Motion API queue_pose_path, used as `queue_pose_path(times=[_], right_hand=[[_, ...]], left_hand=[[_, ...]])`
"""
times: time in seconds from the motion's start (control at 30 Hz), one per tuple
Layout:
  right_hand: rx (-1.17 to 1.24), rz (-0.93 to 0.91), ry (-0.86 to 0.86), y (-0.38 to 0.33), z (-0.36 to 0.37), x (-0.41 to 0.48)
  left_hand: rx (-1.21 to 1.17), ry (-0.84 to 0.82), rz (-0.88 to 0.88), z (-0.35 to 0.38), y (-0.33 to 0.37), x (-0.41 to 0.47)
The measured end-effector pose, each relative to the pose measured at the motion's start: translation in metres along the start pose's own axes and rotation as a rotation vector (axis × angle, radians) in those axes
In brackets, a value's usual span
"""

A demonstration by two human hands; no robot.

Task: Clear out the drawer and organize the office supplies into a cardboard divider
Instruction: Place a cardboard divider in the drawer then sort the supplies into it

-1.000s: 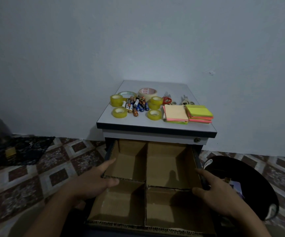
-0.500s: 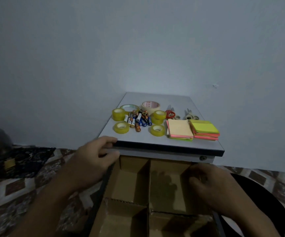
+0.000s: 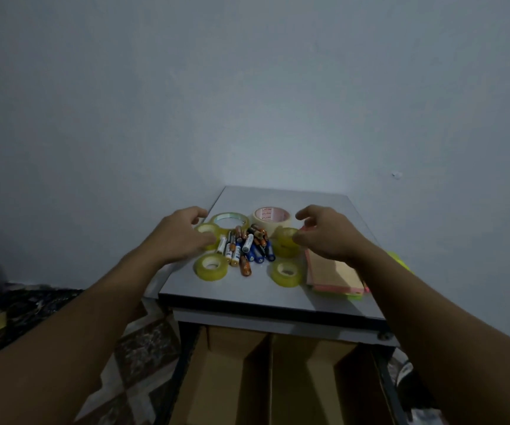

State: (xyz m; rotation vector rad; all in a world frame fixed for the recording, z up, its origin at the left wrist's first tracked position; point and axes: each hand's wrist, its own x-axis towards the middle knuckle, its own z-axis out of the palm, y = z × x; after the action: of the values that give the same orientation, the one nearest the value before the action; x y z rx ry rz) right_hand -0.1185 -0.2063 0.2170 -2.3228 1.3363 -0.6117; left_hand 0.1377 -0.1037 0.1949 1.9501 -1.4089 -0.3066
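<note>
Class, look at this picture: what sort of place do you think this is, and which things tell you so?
Probably a room at home: a small cabinet against a bare wall, patterned floor tiles, and tape rolls and batteries laid out on top.

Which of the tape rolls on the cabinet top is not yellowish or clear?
The wide beige tape roll at the back, between the two hands: it is pale with a red-printed white core, while the others are yellow or clear.

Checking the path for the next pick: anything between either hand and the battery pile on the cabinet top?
Nothing visible blocks it. The left hand and right hand flank the batteries from either side. Small yellow tape rolls sit close beside the pile under both hands, but the pile's top is uncovered.
</note>
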Motion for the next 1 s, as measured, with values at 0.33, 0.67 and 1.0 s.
queue_pose_path(times=[0.33,0.67,1.0], right_hand=[[-0.168,-0.034,-0.057,0.015,0.029,0.038],[-0.126,-0.071,-0.005,0.009,0.021,0.035],[-0.011,-0.128,0.073,0.000,-0.019,-0.016]], left_hand=[[0.010,0.011,-0.001,0.019,-0.024,0.029],[-0.051,0.121,0.042,0.014,-0.023,0.024],[-0.147,0.170,0.150,-0.012,0.018,-0.028]])
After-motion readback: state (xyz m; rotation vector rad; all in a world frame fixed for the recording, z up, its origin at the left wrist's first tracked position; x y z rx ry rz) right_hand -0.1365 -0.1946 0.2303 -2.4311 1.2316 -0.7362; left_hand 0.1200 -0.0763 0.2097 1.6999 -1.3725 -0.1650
